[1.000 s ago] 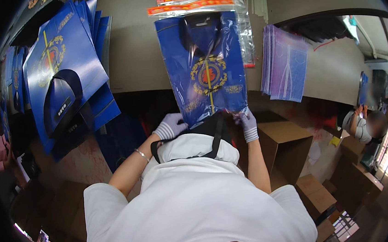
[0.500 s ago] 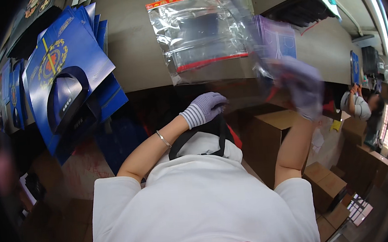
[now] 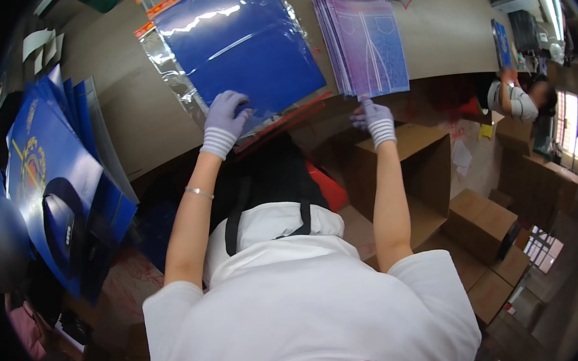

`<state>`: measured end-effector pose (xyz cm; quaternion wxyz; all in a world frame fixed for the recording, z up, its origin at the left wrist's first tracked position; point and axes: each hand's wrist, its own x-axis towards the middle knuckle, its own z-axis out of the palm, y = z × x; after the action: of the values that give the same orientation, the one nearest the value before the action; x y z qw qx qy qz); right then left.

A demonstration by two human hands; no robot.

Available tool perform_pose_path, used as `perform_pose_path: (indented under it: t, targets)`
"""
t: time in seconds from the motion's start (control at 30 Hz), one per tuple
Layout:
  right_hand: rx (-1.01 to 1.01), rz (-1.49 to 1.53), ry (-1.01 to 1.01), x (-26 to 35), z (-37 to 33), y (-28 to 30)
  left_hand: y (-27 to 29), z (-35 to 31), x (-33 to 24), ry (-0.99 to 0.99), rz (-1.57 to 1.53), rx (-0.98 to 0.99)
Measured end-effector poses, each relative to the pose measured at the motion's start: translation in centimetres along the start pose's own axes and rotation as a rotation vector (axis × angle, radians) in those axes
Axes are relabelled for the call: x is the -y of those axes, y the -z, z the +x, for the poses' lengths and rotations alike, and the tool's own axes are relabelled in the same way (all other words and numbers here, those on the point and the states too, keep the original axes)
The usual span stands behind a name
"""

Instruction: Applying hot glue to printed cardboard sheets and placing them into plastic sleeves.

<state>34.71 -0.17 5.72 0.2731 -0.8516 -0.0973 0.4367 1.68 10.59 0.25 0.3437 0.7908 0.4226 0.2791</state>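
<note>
My left hand [image 3: 226,123], in a lilac glove with a striped cuff, rests with fingers apart on the lower left corner of a glossy blue panel [image 3: 243,50]. The panel lies over clear plastic bags [image 3: 173,77] edged with red and orange bands; whether it is inside the top one I cannot tell. My right hand [image 3: 374,119], gloved alike, has its fingers curled in at the lower edge of a stack of purple-blue denim-print sheets [image 3: 366,43]. Its fingertips appear to pinch that edge; how many sheets they hold is hidden.
Blue paper carrier bags [image 3: 46,157] with dark handles lean at the left of the grey table [image 3: 114,65]. An open cardboard box [image 3: 422,169] stands below the table edge at right, with more boxes [image 3: 482,222] behind. Another person [image 3: 519,98] works at far right.
The right hand has come down and left from a blurred sweep with clear plastic to the denim-print stack. The left hand has reached forward and left onto the blue panel, now atop the bags.
</note>
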Motion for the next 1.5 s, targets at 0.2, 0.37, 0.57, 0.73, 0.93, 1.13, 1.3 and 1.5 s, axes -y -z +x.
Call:
perform_pose_path:
  t: [0.2, 0.37, 0.57, 0.73, 0.93, 1.13, 1.3, 1.5]
  targets:
    - [0.091, 0.177, -0.164, -3.4, 7.5, 2.9, -4.0, 3.7, 0.9, 0.044, 0.432, 0.295]
    - [-0.261, 0.585, 0.343, -7.3, -1.4, 6.5, -3.7, 4.9, 1.3, 0.392, -0.271, 0.080]
    - [-0.391, -0.001, 0.433, -8.5, -16.2, 1.1, -3.1, 7.1, -2.5, 0.502, -0.521, -0.033]
    - [0.035, 0.208, 0.407, -10.5, -19.5, -4.9, -2.1, 6.9, -3.6, 0.413, -0.501, -0.073]
    - [0.293, 0.554, 0.205, -10.3, -22.7, -6.3, 0.7, 4.6, -3.4, 0.340, -0.336, -0.114]
    - [-0.030, -0.265, 0.477, -9.8, -23.6, -4.9, 2.2, 4.5, -3.0, 0.361, -0.472, -0.186]
    - [0.040, 0.012, 0.474, -10.1, -24.4, -4.5, 2.9, 5.0, -2.8, 0.363, -0.405, -0.145]
    - [0.468, 0.709, -0.222, -11.8, -20.8, -6.3, 3.2, 4.8, -3.4, 0.339, -0.504, -0.201]
